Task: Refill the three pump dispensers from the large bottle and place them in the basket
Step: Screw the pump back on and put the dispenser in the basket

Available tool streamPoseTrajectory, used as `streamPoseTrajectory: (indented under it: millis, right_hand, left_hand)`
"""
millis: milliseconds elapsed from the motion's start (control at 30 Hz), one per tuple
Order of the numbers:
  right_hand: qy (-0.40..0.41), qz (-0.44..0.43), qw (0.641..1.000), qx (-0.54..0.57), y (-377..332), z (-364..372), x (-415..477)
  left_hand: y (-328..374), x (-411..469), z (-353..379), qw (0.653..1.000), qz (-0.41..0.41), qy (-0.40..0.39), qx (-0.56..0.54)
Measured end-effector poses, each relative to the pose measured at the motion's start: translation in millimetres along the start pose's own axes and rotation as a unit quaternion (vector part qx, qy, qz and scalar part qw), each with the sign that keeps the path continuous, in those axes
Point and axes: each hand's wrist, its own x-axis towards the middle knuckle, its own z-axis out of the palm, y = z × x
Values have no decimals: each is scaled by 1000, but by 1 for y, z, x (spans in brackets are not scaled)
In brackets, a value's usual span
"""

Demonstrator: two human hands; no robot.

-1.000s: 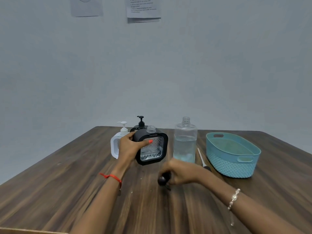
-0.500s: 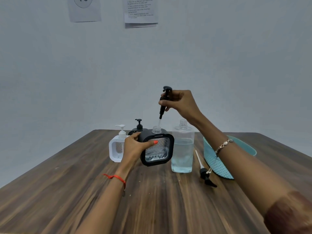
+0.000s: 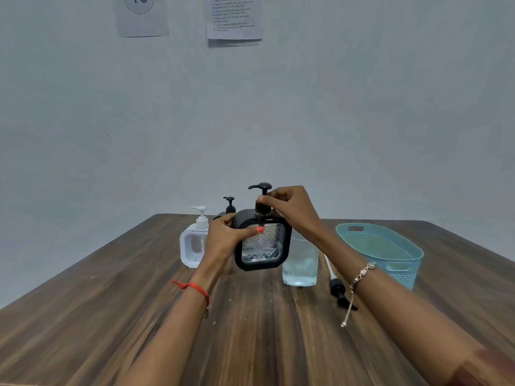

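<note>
A dark wood-grain bench (image 3: 250, 335) meets a plain grey wall (image 3: 348, 121) carrying two paper notices (image 3: 234, 18). The left hand (image 3: 223, 240) grips the black square dispenser (image 3: 262, 247) by its side, and the right hand (image 3: 289, 207) pinches its pump collar (image 3: 262, 208). To that dispenser's left stands a white dispenser (image 3: 192, 247), behind it another black dispenser (image 3: 229, 205), and to its right the large bottle (image 3: 300, 264), a loose pump (image 3: 337, 289) and the teal basket (image 3: 402, 273).

Bare test room, numbered sheet (image 3: 140, 13), instruction notice (image 3: 234, 19), wooden table (image 3: 83, 316)
</note>
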Motion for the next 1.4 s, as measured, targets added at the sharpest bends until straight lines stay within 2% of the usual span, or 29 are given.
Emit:
streamPoseTrajectory:
  millis: [167,333,500,833,1000,1100,1300,1400]
  right_hand:
    - [73,27,993,83,8,-4,-2]
    - [-31,63,995,76,7,-4,1]
    - [-23,86,995,53,10,2,2]
    - [-128,85,987,33,5,-3,3]
    - [-36,79,996,-29,1,3,-3]
    - [50,100,991,-73,8,16,-5]
    - [190,72,959,-199,9,31,-12]
    - [226,62,946,-223,8,31,-16]
  left_hand:
    - [-4,1,-3,1000,-6,20,-16]
    - [-6,0,-3,1000,-8,12,-18]
    - [-5,-3,-2,1000,-6,4,-21]
    - [-5,-2,-5,999,-8,-32,-22]
    - [-10,0,-5,1000,-11,-21,-11]
    - [-15,1,0,1000,-9,-3,-3]
    - [-18,-1,11,999,16,16,44]
    - [-18,-1,14,998,22,16,57]
